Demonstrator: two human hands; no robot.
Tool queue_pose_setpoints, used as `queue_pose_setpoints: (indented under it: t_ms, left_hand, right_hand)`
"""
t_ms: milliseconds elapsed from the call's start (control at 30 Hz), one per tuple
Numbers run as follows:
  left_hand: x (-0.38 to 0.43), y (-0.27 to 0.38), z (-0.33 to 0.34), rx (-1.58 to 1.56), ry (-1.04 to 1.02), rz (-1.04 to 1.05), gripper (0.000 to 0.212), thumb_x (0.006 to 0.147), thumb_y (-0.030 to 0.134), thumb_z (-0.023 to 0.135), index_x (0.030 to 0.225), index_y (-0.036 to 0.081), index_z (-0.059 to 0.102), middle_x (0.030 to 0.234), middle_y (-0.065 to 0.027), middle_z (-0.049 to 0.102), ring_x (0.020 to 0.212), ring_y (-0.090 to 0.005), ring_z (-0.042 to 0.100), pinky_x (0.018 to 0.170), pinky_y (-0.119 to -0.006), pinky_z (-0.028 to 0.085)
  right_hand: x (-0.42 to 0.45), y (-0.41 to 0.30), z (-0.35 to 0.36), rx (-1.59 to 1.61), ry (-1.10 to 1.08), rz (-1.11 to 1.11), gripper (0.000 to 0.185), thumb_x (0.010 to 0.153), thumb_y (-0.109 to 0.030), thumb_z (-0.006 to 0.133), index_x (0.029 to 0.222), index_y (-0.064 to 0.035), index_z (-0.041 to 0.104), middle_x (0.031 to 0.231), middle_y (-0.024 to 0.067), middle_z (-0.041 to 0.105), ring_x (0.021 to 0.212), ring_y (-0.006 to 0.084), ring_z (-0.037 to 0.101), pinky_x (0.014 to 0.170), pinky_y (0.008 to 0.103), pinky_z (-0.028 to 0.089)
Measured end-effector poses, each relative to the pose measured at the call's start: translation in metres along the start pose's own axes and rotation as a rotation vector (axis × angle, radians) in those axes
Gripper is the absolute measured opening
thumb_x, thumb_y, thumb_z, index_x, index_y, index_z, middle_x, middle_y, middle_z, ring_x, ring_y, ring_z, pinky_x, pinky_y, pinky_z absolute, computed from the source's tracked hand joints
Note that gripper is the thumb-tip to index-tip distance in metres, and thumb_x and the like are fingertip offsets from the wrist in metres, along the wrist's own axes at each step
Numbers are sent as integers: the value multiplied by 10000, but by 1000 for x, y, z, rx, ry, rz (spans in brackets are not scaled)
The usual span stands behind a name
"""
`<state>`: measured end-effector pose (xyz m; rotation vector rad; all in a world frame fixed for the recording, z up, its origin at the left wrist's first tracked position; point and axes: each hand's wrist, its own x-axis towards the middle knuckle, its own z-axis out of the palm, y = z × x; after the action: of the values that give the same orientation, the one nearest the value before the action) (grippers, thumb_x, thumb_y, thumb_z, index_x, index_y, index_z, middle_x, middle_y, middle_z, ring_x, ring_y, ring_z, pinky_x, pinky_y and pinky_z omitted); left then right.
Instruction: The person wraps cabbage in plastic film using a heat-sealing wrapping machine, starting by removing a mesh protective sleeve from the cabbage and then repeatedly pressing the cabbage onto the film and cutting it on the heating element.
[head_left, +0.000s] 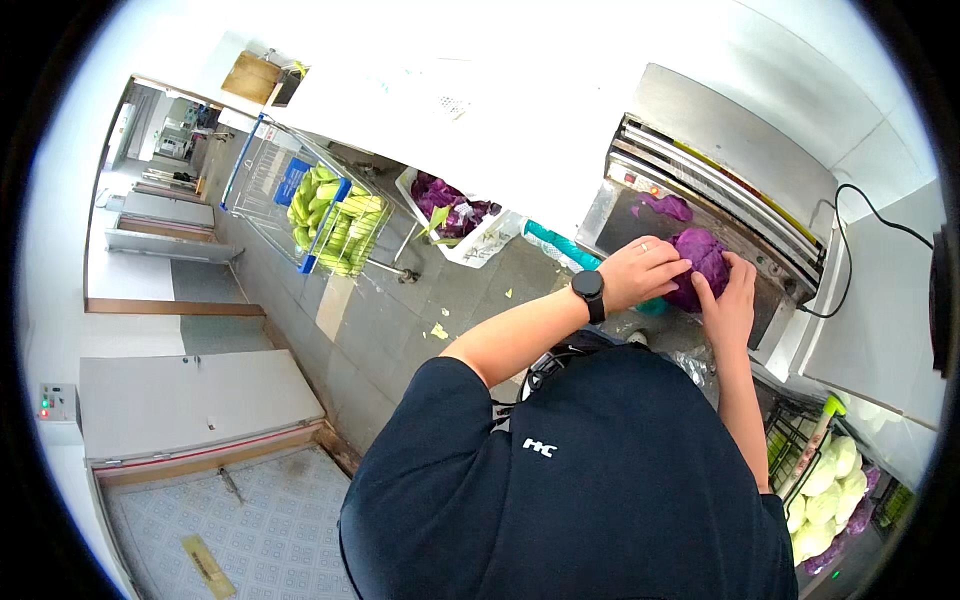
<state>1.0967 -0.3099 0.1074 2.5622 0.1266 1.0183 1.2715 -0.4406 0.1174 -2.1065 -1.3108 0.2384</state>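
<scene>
Both of my hands are on a purple cabbage (703, 259) above the near edge of a film wrapping machine (716, 180). My left hand (646, 271), with a ring and a black watch on its wrist, touches the cabbage's left side with bent fingers. On its right side lie the thumb and fingers of my right hand (727, 296). Loose purple leaves (666, 206) lie on the machine's dark plate beyond the cabbage. A small lamp glows orange on the machine's front panel.
A shopping cart (244, 199) holds green vegetables. Beside it on the floor stands a white crate (480, 251) of purple leaves. Pale green cabbages (823, 501) fill a basket at the lower right. A black cable (846, 247) loops beside the machine. Leaf scraps (439, 331) lie on the floor.
</scene>
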Motion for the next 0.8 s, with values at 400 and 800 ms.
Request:
queue_pose_setpoints:
  t_ms: [400, 800]
  left_hand:
    - [13, -14, -5, 72, -180, 179, 253, 756, 48, 721, 1004, 69, 674, 1105, -68, 680, 998, -260, 646, 860, -390, 549]
    - [10, -5, -21, 105, -274, 249, 312, 683, 91, 725, 995, 111, 720, 957, -6, 646, 911, -201, 624, 812, -377, 513]
  right_hand:
    - [7, 17, 1, 31, 74, 20, 639, 829, -500, 731, 1261, -66, 548, 1348, 172, 516, 1160, 396, 566, 979, 472, 479]
    - [4, 12, -11, 13, -21, 70, 659, 854, -540, 691, 1352, -131, 554, 1318, 121, 539, 1130, 365, 598, 925, 462, 523]
